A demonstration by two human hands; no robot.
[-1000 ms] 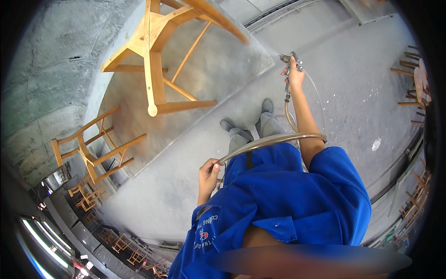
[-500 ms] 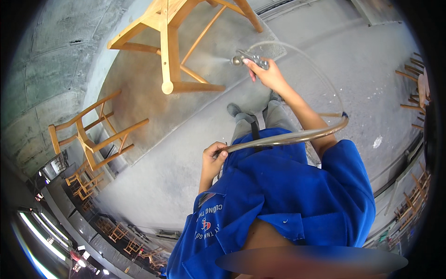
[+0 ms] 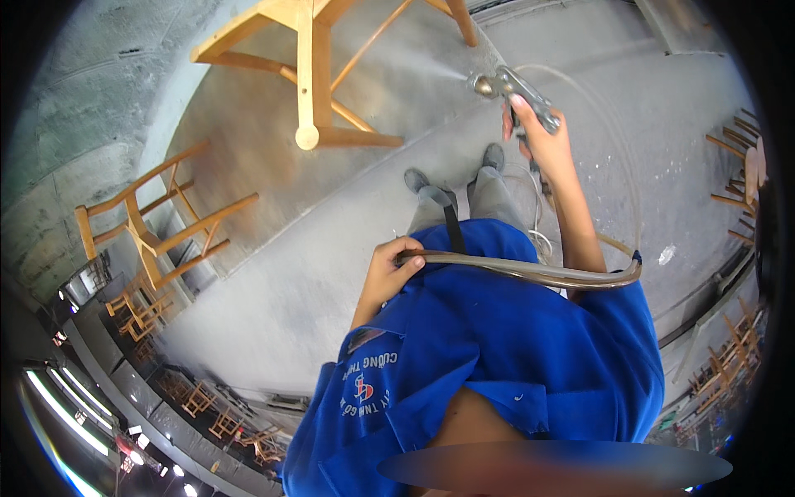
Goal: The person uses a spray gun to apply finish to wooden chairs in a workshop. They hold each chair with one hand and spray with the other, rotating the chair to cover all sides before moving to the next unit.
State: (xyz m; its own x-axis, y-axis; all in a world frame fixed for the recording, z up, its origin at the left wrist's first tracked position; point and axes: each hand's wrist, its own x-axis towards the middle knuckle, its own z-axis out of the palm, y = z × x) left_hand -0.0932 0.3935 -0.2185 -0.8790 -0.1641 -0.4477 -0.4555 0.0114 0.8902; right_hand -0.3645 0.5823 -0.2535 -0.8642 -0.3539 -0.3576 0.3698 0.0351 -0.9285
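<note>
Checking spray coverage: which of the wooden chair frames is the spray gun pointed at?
The chair frame at top centre; mist from the spray gun heads toward it. The other frame stands far left.

The right arm is stretched out forward and up from the blue sleeve, forearm bare, wrist nearly straight. The right hand (image 3: 538, 137) is closed around the grip of a spray gun (image 3: 509, 87), one finger laid along its top, nozzle facing left. The left arm is bent sharply at the elbow and kept close to the chest, forearm rising toward the middle of the view. The left hand (image 3: 389, 269) is curled, fingers and thumb pinched on a hose (image 3: 530, 272) that runs across the body. The two hands are well apart, the right far higher than the left.
</note>
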